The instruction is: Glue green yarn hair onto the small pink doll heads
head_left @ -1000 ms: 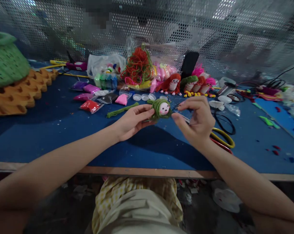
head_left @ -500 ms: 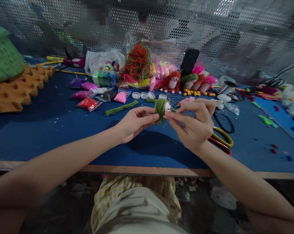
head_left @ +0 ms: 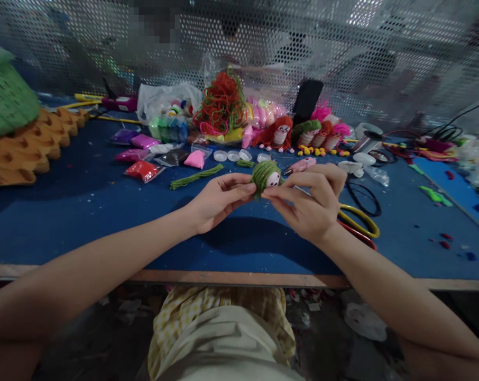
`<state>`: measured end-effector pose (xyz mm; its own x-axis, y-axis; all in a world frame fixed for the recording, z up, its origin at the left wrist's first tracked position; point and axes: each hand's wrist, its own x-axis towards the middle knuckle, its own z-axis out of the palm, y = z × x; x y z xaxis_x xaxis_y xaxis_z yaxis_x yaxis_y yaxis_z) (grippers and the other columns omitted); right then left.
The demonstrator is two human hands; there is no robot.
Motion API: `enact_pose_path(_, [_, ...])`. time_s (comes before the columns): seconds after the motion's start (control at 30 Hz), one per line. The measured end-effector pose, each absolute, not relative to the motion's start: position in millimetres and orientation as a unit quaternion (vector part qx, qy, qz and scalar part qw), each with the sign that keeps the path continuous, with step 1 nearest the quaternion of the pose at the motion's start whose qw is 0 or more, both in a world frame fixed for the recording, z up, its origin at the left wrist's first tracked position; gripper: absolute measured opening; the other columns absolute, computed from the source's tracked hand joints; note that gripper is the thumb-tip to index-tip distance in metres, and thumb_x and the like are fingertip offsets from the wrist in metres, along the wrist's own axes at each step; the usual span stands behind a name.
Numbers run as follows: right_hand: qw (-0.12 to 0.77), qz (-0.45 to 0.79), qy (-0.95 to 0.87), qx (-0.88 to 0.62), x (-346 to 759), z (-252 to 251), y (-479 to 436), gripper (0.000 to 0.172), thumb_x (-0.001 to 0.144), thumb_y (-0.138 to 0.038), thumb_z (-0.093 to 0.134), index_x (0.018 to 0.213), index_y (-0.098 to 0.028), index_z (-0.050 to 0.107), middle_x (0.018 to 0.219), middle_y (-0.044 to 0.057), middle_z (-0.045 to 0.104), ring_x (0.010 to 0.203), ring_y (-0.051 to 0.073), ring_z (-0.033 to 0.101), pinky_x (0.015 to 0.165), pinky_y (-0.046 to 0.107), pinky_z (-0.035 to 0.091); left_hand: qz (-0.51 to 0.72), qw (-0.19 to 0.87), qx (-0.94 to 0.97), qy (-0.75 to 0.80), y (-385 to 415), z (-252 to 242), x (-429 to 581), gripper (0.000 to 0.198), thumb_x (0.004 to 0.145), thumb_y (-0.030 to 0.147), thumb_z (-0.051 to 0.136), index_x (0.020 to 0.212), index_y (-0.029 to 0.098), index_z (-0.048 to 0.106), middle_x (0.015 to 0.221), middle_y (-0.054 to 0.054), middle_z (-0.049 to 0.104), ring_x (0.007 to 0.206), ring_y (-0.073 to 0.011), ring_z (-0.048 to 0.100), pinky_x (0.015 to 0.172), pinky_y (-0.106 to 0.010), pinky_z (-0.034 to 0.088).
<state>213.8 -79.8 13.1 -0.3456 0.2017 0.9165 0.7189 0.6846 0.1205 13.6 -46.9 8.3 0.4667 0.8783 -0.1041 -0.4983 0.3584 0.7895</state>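
Note:
A small doll head (head_left: 265,176) with green yarn hair and a white face with dark dots is held above the blue table. My left hand (head_left: 222,202) grips it from the left, thumb on the yarn. My right hand (head_left: 311,201) pinches at the lower edge of the hair and face with thumb and index finger. Behind the head lies a short piece of green yarn (head_left: 245,163), and a longer green yarn bundle (head_left: 196,177) rests to the left. Scissors with yellow and red handles (head_left: 360,221) lie partly hidden behind my right hand.
Small bags of coloured clay (head_left: 143,170) lie at the left. A tangled yarn heap (head_left: 223,103) and several finished yarn-haired dolls (head_left: 282,132) stand along the mesh at the back. An orange egg tray (head_left: 33,145) holds a green basket (head_left: 9,95). A black cable (head_left: 368,198) curls at right.
The doll head has tilted slightly, its face turning lower. My right fingers have shifted a little left and down along the hair edge; my left hand stays nearly still.

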Motion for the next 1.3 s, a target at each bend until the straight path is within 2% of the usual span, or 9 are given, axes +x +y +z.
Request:
enact_pose_path(0.2, [0.500,-0.304,-0.759,-0.287,214,17,-78,0.011,0.084,-0.035,0.079,0.092,-0.031,0.073,0.078,0.001,0.061,0.083,0.019,0.056,0.075,0.037,0.047,0.445,0.785,0.359,0.238,-45,10,12,0.026,0.062,0.021,0.094,0.076,0.014,0.073,0.075,0.004,0.074,0.070,-0.0056,0.069,0.076,-0.018,0.058])
enact_pose_path(0.33, [0.497,-0.330,-0.736,-0.319,210,17,-77,0.022,0.082,-0.044,0.079,0.096,-0.028,0.070,0.083,0.003,0.062,0.085,0.020,0.058,0.080,0.037,0.050,0.441,0.792,0.358,0.223,-45,11,11,0.026,0.065,0.021,0.093,0.079,0.015,0.072,0.077,0.004,0.074,0.069,-0.0059,0.069,0.076,-0.018,0.059])
enact_pose_path(0.5, [0.498,-0.318,-0.734,-0.336,208,15,-77,0.018,0.082,-0.032,0.081,0.094,-0.027,0.069,0.087,0.003,0.064,0.089,0.021,0.059,0.083,0.037,0.049,0.428,0.792,0.367,0.234,-46,12,11,0.021,0.071,0.019,0.089,0.082,0.014,0.071,0.077,0.003,0.073,0.070,-0.0064,0.069,0.079,-0.019,0.059])
enact_pose_path(0.73, [0.503,-0.306,-0.738,-0.330,207,13,-77,0.013,0.082,-0.025,0.080,0.091,-0.026,0.071,0.084,0.002,0.064,0.089,0.021,0.057,0.082,0.037,0.047,0.432,0.793,0.367,0.223,-46,12,11,0.027,0.066,0.022,0.092,0.081,0.015,0.071,0.079,0.003,0.073,0.074,-0.0074,0.069,0.082,-0.020,0.058])
enact_pose_path(0.9, [0.484,-0.245,-0.791,-0.282,203,12,-78,0.014,0.084,-0.024,0.078,0.094,-0.027,0.070,0.082,0.001,0.066,0.088,0.020,0.057,0.080,0.037,0.047,0.430,0.792,0.371,0.226,-47,14,11,0.023,0.069,0.021,0.090,0.082,0.016,0.071,0.077,0.003,0.072,0.071,-0.0066,0.066,0.076,-0.019,0.055])
enact_pose_path(1.03, [0.569,-0.133,-0.762,-0.280,208,16,-78,0.005,0.094,-0.029,0.063,0.098,-0.026,0.066,0.086,0.001,0.066,0.084,0.019,0.061,0.082,0.039,0.048,0.449,0.768,0.387,0.243,-42,15,7,0.025,0.068,0.023,0.091,0.082,0.016,0.072,0.081,0.002,0.073,0.078,-0.0096,0.069,0.076,-0.020,0.055])
enact_pose_path(1.1, [0.583,-0.070,-0.731,-0.348,211,19,-76,0.018,0.099,-0.030,0.054,0.113,-0.026,0.065,0.100,0.005,0.070,0.094,0.020,0.062,0.088,0.041,0.049,0.447,0.759,0.399,0.256,-36,14,3,0.027,0.066,0.024,0.092,0.086,0.017,0.074,0.085,0.001,0.074,0.079,-0.0100,0.070,0.076,-0.020,0.056])
enact_pose_path(1.2, [0.521,-0.019,-0.747,-0.412,214,20,-70,0.032,0.099,-0.034,0.056,0.129,-0.027,0.063,0.114,0.007,0.074,0.107,0.023,0.061,0.097,0.045,0.048,0.424,0.758,0.425,0.253,-28,13,-1,0.028,0.066,0.024,0.092,0.087,0.017,0.076,0.088,0.000,0.075,0.077,-0.0093,0.069,0.078,-0.021,0.057])
enact_pose_path(1.3, [0.498,-0.029,-0.761,-0.414,215,16,-63,0.022,0.093,-0.035,0.067,0.113,-0.027,0.074,0.098,0.004,0.077,0.103,0.024,0.061,0.096,0.044,0.049,0.413,0.759,0.437,0.251,-22,12,-3,0.023,0.070,0.022,0.090,0.087,0.015,0.076,0.089,-0.002,0.075,0.079,-0.0103,0.069,0.082,-0.023,0.057])
